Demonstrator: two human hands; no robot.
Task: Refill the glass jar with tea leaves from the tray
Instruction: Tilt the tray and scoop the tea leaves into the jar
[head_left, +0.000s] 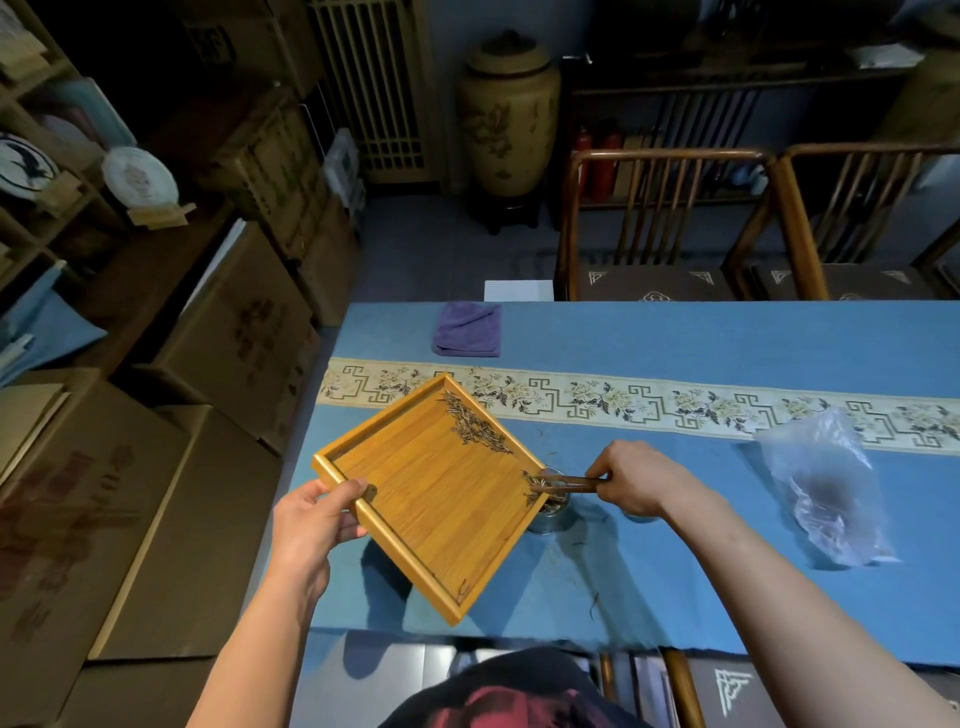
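On the blue tablecloth (675, 561), left fingers (332, 493) clamp the tray (431, 499), right fingers (602, 475) clamp tongs (566, 483).

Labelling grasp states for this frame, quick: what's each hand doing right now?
Left hand: grips the rim of the square bamboo tray, tilted over the glass jar.
Right hand: pinches a slim brown wooden tool at the tray's corner.

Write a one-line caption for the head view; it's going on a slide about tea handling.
Left hand tilts a bamboo tray over a glass jar while the right hand sweeps tea leaves in with a wooden tool.
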